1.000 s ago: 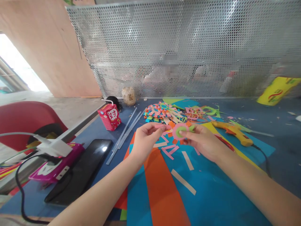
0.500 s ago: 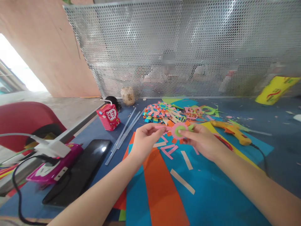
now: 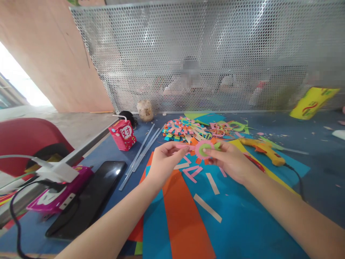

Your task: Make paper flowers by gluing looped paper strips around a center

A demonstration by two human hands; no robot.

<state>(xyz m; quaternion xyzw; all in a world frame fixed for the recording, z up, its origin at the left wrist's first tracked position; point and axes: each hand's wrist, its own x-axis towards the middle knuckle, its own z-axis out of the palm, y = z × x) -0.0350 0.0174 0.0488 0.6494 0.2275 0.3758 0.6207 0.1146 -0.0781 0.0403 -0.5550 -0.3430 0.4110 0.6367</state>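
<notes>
Between finger and thumb of my right hand (image 3: pixel 233 162) is a layered paper flower (image 3: pixel 199 147) with a green centre, a pink fringed ring and orange petals. My left hand (image 3: pixel 168 158) pinches a pink paper strip (image 3: pixel 184 146), whose far end reaches the flower's left edge. Whether the strip is attached there I cannot tell. Pink strips (image 3: pixel 192 173) and cream strips (image 3: pixel 207 208) lie below my hands on blue sheets (image 3: pixel 242 216). An orange sheet (image 3: pixel 185 216) lies across the blue. A pile of fringed paper flowers (image 3: pixel 183 127) sits just beyond my hands.
A yellow glue gun (image 3: pixel 265 151) lies at right, near red-handled scissors (image 3: pixel 254 162). Clear glue sticks (image 3: pixel 142 151), a red drink box (image 3: pixel 122 135), a black phone (image 3: pixel 86 201) and a purple power block (image 3: pixel 60 192) are at left. A perforated metal screen (image 3: pixel 161 54) stands behind.
The view has shifted very slightly. Both hands keep their hold on the strip and the flower, with hardly any movement.
</notes>
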